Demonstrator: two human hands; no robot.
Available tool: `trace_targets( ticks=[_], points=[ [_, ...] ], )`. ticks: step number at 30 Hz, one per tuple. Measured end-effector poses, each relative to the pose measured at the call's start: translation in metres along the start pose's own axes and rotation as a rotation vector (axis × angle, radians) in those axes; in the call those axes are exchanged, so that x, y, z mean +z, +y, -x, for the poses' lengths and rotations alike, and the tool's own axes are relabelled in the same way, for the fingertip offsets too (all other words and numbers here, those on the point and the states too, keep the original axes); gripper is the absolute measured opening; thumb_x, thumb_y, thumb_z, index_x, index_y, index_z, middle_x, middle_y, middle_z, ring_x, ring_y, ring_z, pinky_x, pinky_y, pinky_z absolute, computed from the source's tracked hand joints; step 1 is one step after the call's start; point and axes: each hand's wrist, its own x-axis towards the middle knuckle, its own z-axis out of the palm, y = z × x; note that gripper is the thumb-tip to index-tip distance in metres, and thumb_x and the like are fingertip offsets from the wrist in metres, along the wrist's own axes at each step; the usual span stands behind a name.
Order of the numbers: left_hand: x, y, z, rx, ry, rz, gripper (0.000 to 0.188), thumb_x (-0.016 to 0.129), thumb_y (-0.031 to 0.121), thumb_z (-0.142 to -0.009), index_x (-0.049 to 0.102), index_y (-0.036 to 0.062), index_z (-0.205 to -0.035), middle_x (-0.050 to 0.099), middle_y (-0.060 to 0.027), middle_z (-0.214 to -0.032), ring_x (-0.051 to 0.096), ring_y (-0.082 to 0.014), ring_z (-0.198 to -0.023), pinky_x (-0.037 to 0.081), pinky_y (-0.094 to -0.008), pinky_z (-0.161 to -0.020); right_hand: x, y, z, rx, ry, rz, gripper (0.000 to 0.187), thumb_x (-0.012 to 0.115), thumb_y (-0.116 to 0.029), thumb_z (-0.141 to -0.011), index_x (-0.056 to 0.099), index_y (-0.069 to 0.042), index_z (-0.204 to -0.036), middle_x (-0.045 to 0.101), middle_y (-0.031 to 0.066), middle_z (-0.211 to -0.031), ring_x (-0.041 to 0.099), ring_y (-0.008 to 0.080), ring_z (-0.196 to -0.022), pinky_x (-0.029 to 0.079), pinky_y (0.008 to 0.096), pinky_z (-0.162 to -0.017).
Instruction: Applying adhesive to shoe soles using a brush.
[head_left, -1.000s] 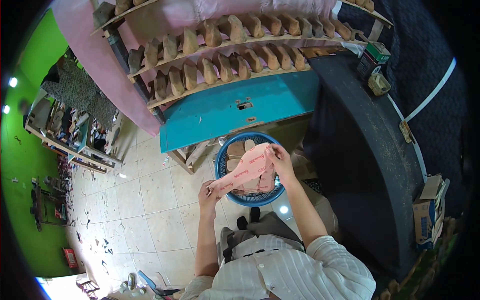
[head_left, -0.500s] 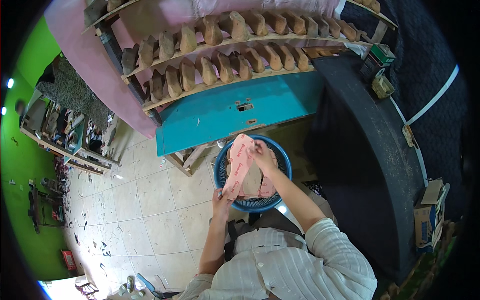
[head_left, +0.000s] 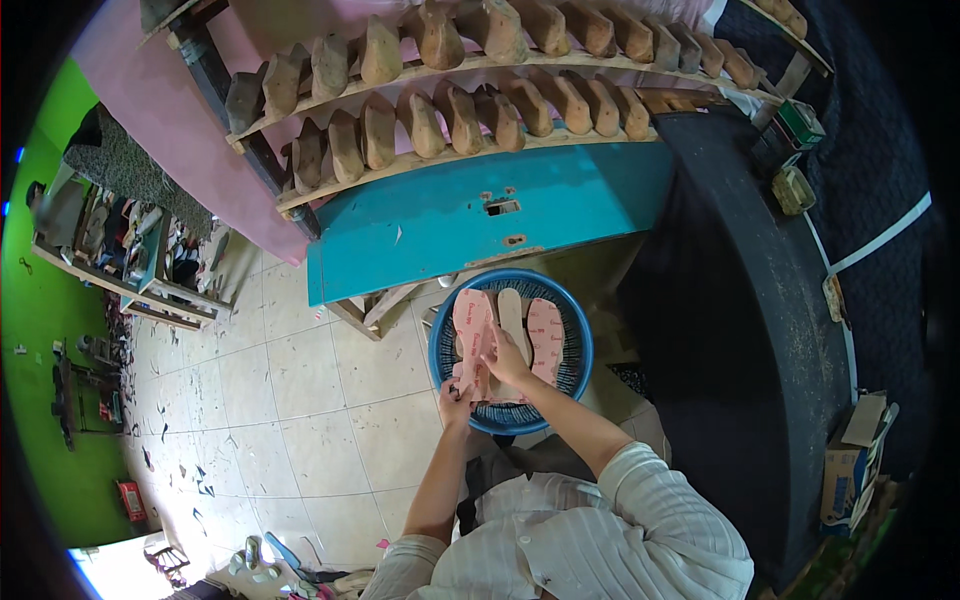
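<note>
Over a round blue basket (head_left: 586,350), I hold a pink shoe insole (head_left: 474,318) with red print on it. My left hand (head_left: 457,404) is closed on its narrow lower end. At the insole's right edge, my right hand (head_left: 508,362) grips it near the middle, its fingertips partly hidden. Inside the basket lie several more insoles: a plain beige one (head_left: 511,315) shows just right of the held piece, and another pink printed insole (head_left: 546,335) lies further right. My right hand and forearm cover the lower part of these.
A turquoise bench (head_left: 430,225) stands beyond the basket. Wooden shoe lasts (head_left: 425,130) line the shelves above it. To the right runs a long black-covered table (head_left: 740,300). Scraps litter the tiled floor (head_left: 310,390) at left, near a cluttered rack (head_left: 150,245).
The pink insole has come down into the basket and now points more directly away from me. My right hand has slid from its far end toward the middle. The view has shifted slightly.
</note>
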Motion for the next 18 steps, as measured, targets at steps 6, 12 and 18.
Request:
trace_targets(
  ticks=[6,12,18],
  points=[
    [-0.012,-0.03,-0.029,0.036,0.141,-0.236,0.04,0.073,0.018,-0.076,0.055,0.0142,-0.112,0.062,-0.0085,-0.082,0.061,-0.0192,-0.073,0.05,-0.0302,-0.058,0.002,-0.004,0.005,-0.106,-0.211,0.123,0.072,0.067,-0.011,-0.076,0.03,-0.001,-0.137,0.045,0.0221,-0.128,0.049,0.0354,-0.113,0.043,0.0383,-0.095],
    [-0.005,-0.045,-0.037,0.198,0.272,-0.464,0.036,0.073,0.012,-0.074,0.056,0.0108,-0.106,0.062,-0.0108,-0.088,0.061,-0.0198,-0.07,0.053,-0.0314,-0.059,-0.003,-0.002,0.01,-0.079,-0.286,0.083,0.064,0.065,-0.013,-0.078,0.035,0.0,-0.133,0.045,0.0217,-0.129,0.045,0.0348,-0.118,0.039,0.0382,-0.098],
    [-0.008,-0.024,-0.017,0.375,0.448,-0.81,0.046,0.079,0.031,-0.065,0.058,0.011,-0.101,0.061,-0.0167,-0.085,0.06,-0.0303,-0.079,0.049,-0.0404,-0.071,-0.019,-0.035,0.022,-0.201,-0.132,0.113,0.035,0.063,-0.011,-0.078,0.055,-0.004,-0.112,0.058,0.0143,-0.106,0.056,0.032,-0.099,0.046,0.0382,-0.085]
  ],
)
